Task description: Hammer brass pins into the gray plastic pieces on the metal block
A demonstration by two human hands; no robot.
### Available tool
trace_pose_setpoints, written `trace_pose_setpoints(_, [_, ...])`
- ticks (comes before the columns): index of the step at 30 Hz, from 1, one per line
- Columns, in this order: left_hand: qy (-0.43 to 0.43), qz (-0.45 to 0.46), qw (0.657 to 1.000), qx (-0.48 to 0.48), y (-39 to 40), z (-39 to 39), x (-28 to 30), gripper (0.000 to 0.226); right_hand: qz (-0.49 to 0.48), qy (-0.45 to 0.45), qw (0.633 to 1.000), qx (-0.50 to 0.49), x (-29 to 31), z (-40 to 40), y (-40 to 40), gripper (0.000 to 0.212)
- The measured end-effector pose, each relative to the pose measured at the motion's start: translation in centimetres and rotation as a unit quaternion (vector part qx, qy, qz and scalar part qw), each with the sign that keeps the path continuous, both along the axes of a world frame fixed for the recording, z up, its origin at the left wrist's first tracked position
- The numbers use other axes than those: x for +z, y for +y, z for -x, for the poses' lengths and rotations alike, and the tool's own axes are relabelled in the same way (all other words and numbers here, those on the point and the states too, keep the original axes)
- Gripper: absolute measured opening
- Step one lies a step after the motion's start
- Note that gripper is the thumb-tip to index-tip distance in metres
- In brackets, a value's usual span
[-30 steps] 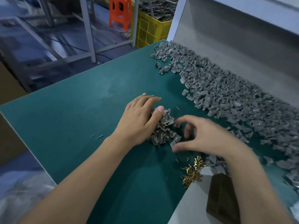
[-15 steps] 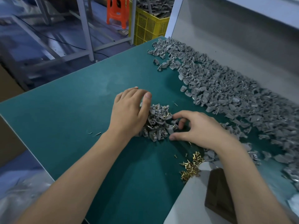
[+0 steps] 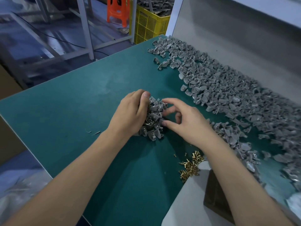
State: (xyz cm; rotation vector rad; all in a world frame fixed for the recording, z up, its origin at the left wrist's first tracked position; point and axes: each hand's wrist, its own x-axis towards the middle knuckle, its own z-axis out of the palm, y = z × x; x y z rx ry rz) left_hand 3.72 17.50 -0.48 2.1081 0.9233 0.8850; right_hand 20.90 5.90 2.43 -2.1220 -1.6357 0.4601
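Green-topped desk (image 3: 68, 115), seen from above. Small heap of gray plastic pieces (image 3: 154, 121) sat at mid-desk, several of them showing a brass pin already in place. Left hand (image 3: 130, 115) lay against the heap's left side, fingers curled round it and cupping it, thumb up along the heap's top edge. Right hand (image 3: 184, 121) came at the heap from the right: thumb tip touched a piece at the heap's right edge, index finger arched over the top of the heap, the other fingers curled loosely underneath. Could not tell whether any single piece was pinched between thumb and finger; the pieces overlapped too much there.

A long, wide drift of loose gray pieces (image 3: 228, 88) ran along the desk's right side against a pale back panel (image 3: 219, 33), well apart from the heap at its far end, near the right wrist at its closer end. Loose brass pins (image 3: 190, 167) lay in a scatter on the desk just under the right forearm, beside a pale gray slab (image 3: 184, 207) at the near edge. A dark brown block-like object (image 3: 215, 199) rested on that slab, partly hidden by the forearm; its material could not be made out. Two small slivers (image 3: 93, 132) lay on the desk left of the left wrist.

Beyond the desk: a yellow crate (image 3: 149, 25) with gray parts in it, an orange stool (image 3: 118, 10), pale metal frame legs (image 3: 85, 30).
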Motion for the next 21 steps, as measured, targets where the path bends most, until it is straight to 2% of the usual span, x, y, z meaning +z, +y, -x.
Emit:
trace_pose_setpoints(2, [-0.01,-0.003,1.0,0.003,0.0,0.1,0.0,0.04,-0.034,0.017,0.999,-0.002,0.1,0.0,-0.1,0.061])
trace_pose_setpoints(4, [-0.004,-0.007,1.0,0.003,0.0,0.2,0.0,0.039,-0.06,0.03,0.998,-0.017,0.2,-0.7,-0.3,0.047])
trace_pose_setpoints(6, [0.021,-0.008,1.0,-0.001,0.1,0.4,0.0,0.039,-0.046,0.031,0.998,-0.032,0.3,-1.5,-0.7,0.028])
trace_pose_setpoints(8, [0.053,-0.011,0.998,-0.026,0.3,0.8,0.0,0.042,-0.016,0.025,0.999,-0.03,0.3,-1.9,-1.0,0.019])
trace_pose_setpoints(11, [0.102,-0.075,0.987,-0.096,0.5,1.8,-0.1,0.066,0.004,0.009,1.0,-0.023,-0.1,-1.9,-1.1,0.014])
trace_pose_setpoints(15, [0.172,-0.112,0.965,-0.163,0.0,2.6,-0.3,0.099,-0.005,0.006,0.999,-0.036,-0.4,-1.9,-0.7,0.003])
trace_pose_setpoints(18, [0.191,-0.115,0.957,-0.188,-0.2,2.6,-0.8,0.108,-0.008,0.02,0.999,-0.039,-0.5,-2.0,-0.6,0.005])
trace_pose_setpoints(21, [0.193,-0.113,0.956,-0.187,-0.3,2.1,-1.0,0.107,-0.001,0.042,0.998,-0.037,-0.5,-1.9,-0.7,0.011])
